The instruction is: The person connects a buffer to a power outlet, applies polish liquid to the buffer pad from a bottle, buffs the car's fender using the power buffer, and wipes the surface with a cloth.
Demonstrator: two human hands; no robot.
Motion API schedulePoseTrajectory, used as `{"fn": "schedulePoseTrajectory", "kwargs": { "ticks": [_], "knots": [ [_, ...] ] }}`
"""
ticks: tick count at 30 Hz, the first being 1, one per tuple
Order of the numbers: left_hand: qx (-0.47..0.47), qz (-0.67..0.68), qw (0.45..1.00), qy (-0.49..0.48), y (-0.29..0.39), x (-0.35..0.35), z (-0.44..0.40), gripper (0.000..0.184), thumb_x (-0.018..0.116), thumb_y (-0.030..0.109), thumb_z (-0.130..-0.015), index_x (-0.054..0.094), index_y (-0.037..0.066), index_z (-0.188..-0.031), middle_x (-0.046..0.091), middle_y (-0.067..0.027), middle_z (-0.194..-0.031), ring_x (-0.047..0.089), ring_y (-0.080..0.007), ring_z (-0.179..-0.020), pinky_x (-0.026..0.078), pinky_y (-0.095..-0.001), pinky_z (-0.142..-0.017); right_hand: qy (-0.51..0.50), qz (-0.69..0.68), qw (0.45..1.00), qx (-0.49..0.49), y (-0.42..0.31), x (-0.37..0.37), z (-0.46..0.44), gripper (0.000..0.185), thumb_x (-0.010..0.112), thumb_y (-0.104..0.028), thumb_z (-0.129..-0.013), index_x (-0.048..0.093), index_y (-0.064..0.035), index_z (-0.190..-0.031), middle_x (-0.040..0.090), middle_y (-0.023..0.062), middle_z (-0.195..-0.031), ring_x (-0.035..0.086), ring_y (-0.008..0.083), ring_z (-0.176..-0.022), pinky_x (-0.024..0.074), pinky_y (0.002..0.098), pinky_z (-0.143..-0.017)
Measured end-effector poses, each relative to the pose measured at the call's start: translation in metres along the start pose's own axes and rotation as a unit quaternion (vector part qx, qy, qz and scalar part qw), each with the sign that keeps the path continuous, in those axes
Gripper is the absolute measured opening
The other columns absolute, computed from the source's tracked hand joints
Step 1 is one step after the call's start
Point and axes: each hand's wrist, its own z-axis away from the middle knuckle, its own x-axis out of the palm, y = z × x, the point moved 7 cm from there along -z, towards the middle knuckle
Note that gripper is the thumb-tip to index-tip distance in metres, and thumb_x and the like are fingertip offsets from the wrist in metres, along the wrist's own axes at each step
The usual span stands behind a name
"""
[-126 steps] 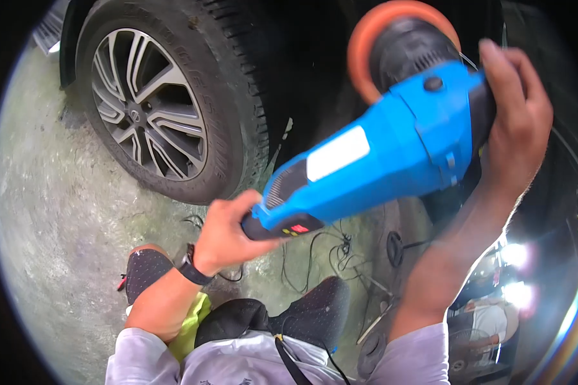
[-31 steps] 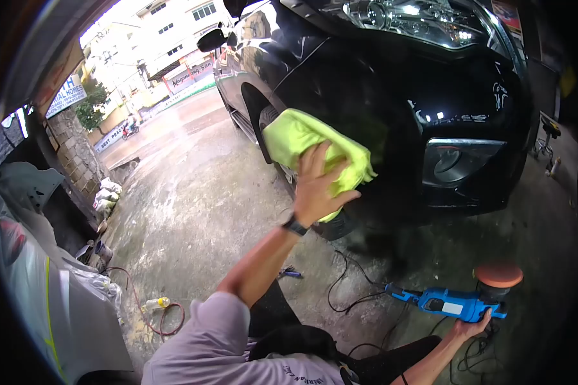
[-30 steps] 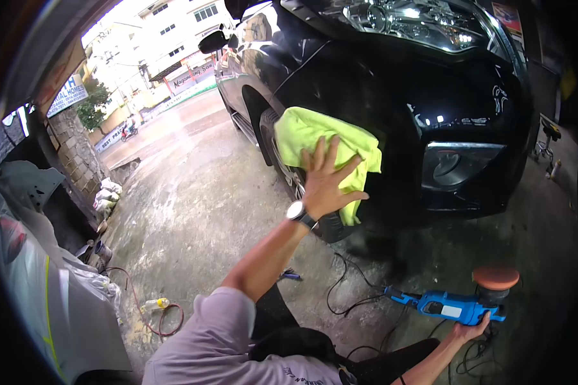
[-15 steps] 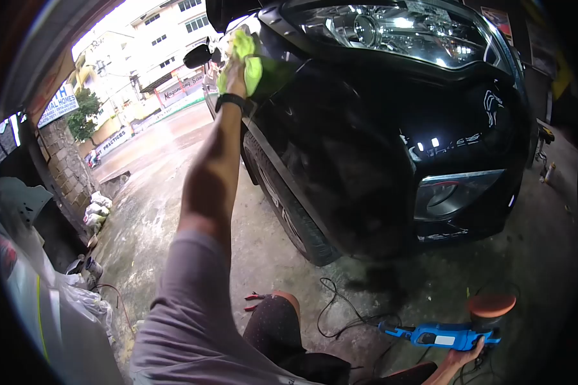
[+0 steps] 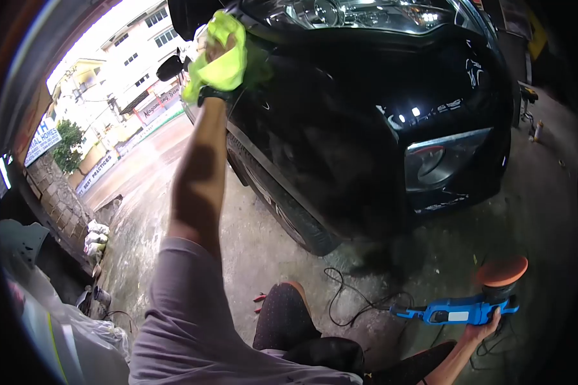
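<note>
My left hand [image 5: 217, 50] reaches up to the front fender of a black car [image 5: 347, 122], its fingers closed on a bright yellow-green cloth [image 5: 230, 69]. The cloth is bunched around the hand and covers most of the fingers. Low on the right, my right hand [image 5: 483, 330] grips a blue electric polisher [image 5: 459, 312] by its body near the head. An orange round pad [image 5: 504, 271] on the polisher faces upward, away from the car. A dark watch sits on my left wrist.
The polisher's black cord [image 5: 347, 301] loops over the concrete floor. Red-handled pliers [image 5: 259, 298] lie beside my knee. The car's front wheel [image 5: 279, 205] and headlight [image 5: 340, 14] are close by. Plastic-covered items [image 5: 83, 340] stand at the left, with a bottle [image 5: 538, 131] at the right.
The cloth now spreads more openly over my left hand, which has shifted slightly up and left in view. My right hand has raised the polisher a little, toward the right.
</note>
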Motion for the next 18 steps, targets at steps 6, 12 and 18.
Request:
{"fn": "schedulePoseTrajectory", "kwargs": {
  "ticks": [6, 12, 18],
  "knots": [
    [-0.089, 0.225, 0.945, -0.218, 0.264, -0.194, 0.069, 0.073, 0.059, 0.039, -0.099, 0.041, -0.009, -0.15, 0.023, -0.0353, -0.163, 0.018, -0.052, -0.153, 0.021, -0.0579, -0.124, 0.08, 0.0, 0.996, -0.037, -0.002, 0.025, 0.006, 0.042, 0.067, -0.035, -0.096, 0.063, -0.0023, -0.122, 0.07, 0.0071, -0.103, 0.068, 0.019, -0.088, 0.0566, 0.0352, -0.078],
    [-0.151, 0.284, 0.93, -0.18, 0.162, -0.144, 0.155, 0.07, 0.073, 0.038, -0.092, 0.05, 0.008, -0.151, 0.036, -0.0255, -0.162, 0.035, -0.0442, -0.149, 0.026, -0.0531, -0.124, 0.057, -0.012, 0.998, -0.022, -0.005, 0.047, 0.01, 0.052, 0.07, -0.038, -0.093, 0.06, -0.002, -0.129, 0.068, 0.0082, -0.111, 0.066, 0.0211, -0.097, 0.0549, 0.0377, -0.084],
    [-0.065, 0.02, 0.991, -0.117, 0.094, -0.027, -0.003, 0.063, 0.056, 0.044, -0.102, 0.042, 0.008, -0.152, 0.044, -0.0278, -0.153, 0.042, -0.0492, -0.139, 0.042, -0.0632, -0.108, 0.017, 0.03, 0.999, 0.004, -0.011, 0.032, 0.012, 0.052, 0.069, -0.037, -0.093, 0.06, -0.0011, -0.129, 0.069, 0.0083, -0.112, 0.067, 0.0221, -0.097, 0.0551, 0.0385, -0.084]
  ]
}}
